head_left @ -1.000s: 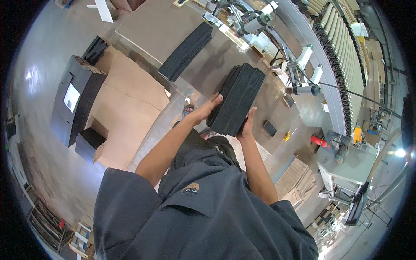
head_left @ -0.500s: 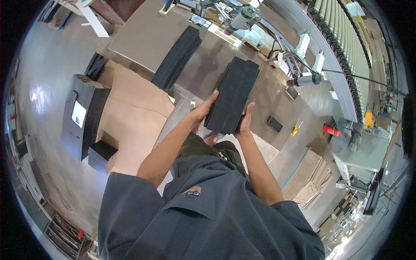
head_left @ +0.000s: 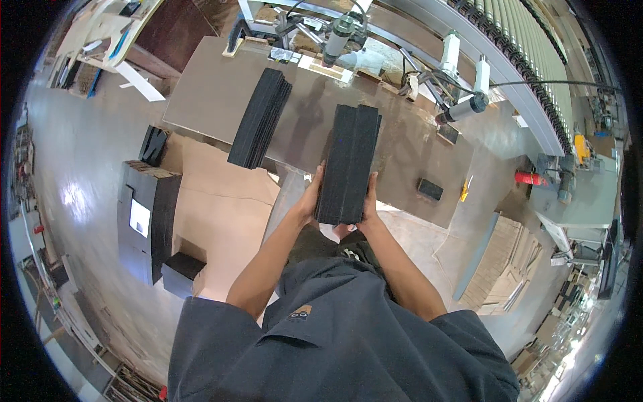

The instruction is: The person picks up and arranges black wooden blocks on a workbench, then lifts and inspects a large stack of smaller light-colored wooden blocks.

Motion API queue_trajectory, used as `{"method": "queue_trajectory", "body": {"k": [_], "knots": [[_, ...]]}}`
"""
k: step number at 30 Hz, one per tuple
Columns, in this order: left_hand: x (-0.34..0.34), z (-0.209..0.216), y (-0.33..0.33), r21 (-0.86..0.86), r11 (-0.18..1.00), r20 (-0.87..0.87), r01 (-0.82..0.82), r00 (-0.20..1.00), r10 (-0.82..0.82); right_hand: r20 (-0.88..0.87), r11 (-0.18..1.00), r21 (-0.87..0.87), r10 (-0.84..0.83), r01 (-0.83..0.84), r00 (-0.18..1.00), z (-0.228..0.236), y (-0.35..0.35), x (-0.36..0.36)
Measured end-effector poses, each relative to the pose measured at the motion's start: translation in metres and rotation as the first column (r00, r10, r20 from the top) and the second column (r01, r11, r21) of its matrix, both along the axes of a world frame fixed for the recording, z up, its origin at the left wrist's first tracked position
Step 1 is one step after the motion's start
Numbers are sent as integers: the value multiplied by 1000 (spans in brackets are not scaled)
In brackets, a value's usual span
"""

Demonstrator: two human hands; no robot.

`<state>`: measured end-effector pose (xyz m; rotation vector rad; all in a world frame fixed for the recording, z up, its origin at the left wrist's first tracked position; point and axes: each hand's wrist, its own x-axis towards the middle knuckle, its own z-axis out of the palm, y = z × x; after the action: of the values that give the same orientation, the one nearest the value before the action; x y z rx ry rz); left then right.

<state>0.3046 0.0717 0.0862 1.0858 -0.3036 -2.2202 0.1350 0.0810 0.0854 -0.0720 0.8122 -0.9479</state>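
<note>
My view's swung round so the stack runs nearly straight up it, left hand and right hand still gripping its sides at the bench edge, so probably same hold, with rollers beyond and cardboard on the floor.

No text can be read on the shirt emblem or white patch.

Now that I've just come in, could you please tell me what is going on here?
A person holds a black stack between the left hand and right hand, one at each side. Farther left, another dark stack lies on the brown table; a small black block sits on its right part.
</note>
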Motion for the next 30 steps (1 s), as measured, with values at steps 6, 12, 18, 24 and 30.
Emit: {"method": "queue_trajectory", "body": {"k": [6, 12, 18, 24, 30], "knots": [[14, -1, -1, -263, 963, 310, 53, 950, 33, -271, 977, -212, -60, 1, 961, 32, -1, -3], [6, 51, -14, -451, 861, 562, 235, 825, 69, -779, 942, -265, -82, -208, 622, 53, -1, 8], [-4, 26, -8, -496, 839, 641, 223, 746, 181, -760, 955, -273, -140, -116, 634, 32, -3, 10], [12, 1, -10, -259, 961, 419, 97, 908, 21, -374, 994, -104, -66, 29, 925, -13, -5, -27], [33, -36, 21, -182, 978, 350, 97, 936, -28, -492, 982, 187, 91, 3, 866, -52, 26, -28]]}}
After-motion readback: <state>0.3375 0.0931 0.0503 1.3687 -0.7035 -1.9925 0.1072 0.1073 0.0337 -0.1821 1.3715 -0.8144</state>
